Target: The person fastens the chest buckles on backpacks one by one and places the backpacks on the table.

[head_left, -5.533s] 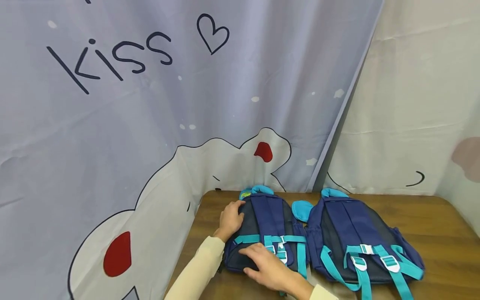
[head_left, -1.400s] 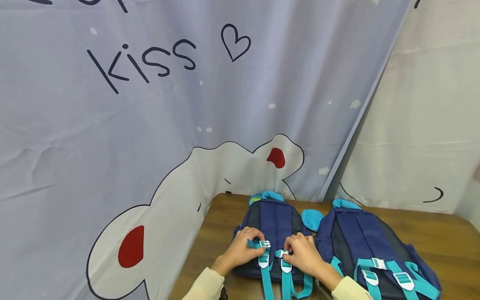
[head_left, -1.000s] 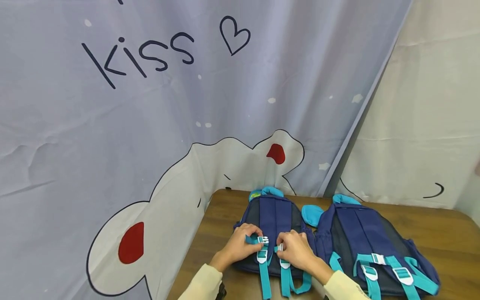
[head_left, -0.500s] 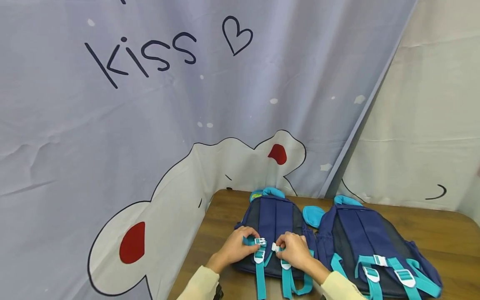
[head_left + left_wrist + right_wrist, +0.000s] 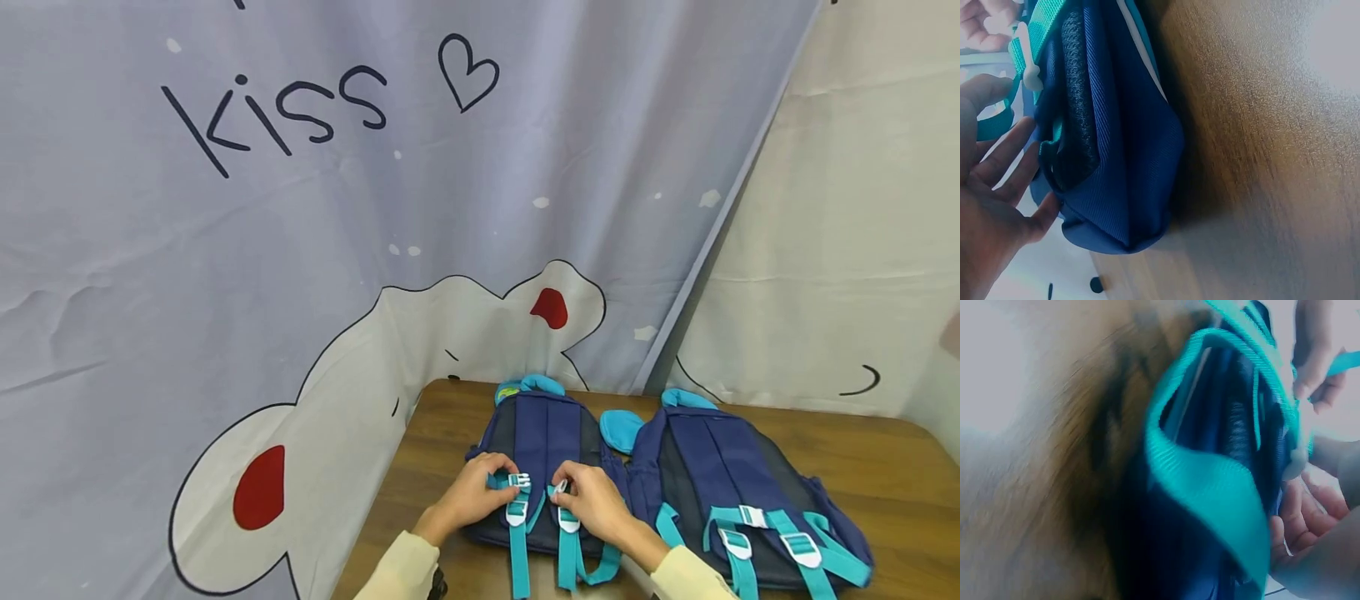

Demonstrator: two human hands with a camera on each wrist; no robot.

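Note:
A smaller navy and black backpack [image 5: 547, 425] lies on the table with its teal straps facing up. My left hand [image 5: 474, 493] pinches a white buckle half with prongs [image 5: 519, 480] on a teal strap. A short distance to its right, my right hand [image 5: 594, 502] pinches the other white buckle half [image 5: 559, 488], partly hidden by the fingers. The two halves are apart. White strap adjusters [image 5: 516, 512] sit just below, with strap tails hanging toward the front. In the left wrist view, the backpack's side [image 5: 1129, 156] is beside the spread lower fingers of my left hand.
A larger navy backpack [image 5: 720, 467] lies close on the right, its white chest buckle [image 5: 752, 517] fastened. A round blue pouch [image 5: 621, 430] lies between the bags. The wooden table [image 5: 847, 442] meets printed curtains [image 5: 337, 250] behind.
Several seconds ago the smaller bag's strap was joined across it, with my hands on the bag. Since then the buckle has come apart. Lately only the right buckle half has turned slightly.

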